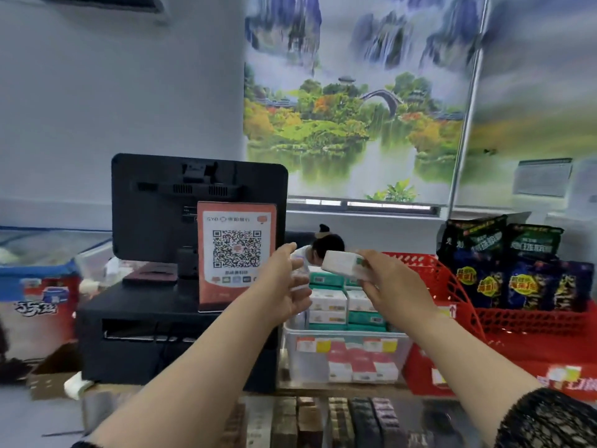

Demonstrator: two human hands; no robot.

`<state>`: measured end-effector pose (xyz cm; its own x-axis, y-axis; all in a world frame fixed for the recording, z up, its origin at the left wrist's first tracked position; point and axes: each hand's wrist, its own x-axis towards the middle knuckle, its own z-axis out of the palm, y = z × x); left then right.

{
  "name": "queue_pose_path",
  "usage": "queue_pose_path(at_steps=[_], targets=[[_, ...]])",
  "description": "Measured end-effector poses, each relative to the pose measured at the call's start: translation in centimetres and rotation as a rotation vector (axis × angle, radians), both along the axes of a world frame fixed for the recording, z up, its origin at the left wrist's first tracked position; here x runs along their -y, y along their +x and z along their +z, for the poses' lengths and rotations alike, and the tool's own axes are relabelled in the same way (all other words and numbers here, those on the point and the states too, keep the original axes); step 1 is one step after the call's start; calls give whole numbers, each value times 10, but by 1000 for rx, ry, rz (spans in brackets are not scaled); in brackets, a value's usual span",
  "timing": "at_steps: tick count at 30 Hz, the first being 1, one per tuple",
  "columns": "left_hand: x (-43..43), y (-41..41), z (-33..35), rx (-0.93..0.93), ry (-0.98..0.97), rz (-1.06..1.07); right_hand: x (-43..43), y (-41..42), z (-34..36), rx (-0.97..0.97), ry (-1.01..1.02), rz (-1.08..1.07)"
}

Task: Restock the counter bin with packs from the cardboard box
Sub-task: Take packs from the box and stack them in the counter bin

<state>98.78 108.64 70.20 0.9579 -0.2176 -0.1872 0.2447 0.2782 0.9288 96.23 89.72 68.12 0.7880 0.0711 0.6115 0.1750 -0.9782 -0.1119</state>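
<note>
Placing step: right hand [387, 286] grasps white pack [339, 263] above bin [323, 333]; left hand [281, 286] beside bin, fingers loose, apparently empty. Next: lower pack into gap.

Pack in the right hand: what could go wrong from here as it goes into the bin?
The right hand pinches the pack by one end only, so it may slip.
The bin already looks filled near its rim, so another pack might slide off.
The left hand is close to the QR sign and could knock it.
</note>
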Motion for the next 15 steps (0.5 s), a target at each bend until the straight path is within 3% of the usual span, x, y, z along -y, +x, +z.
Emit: queue_pose_path(at_steps=[15], targets=[[43, 81, 3, 161, 77, 91, 72, 129, -52, -66, -136, -215]])
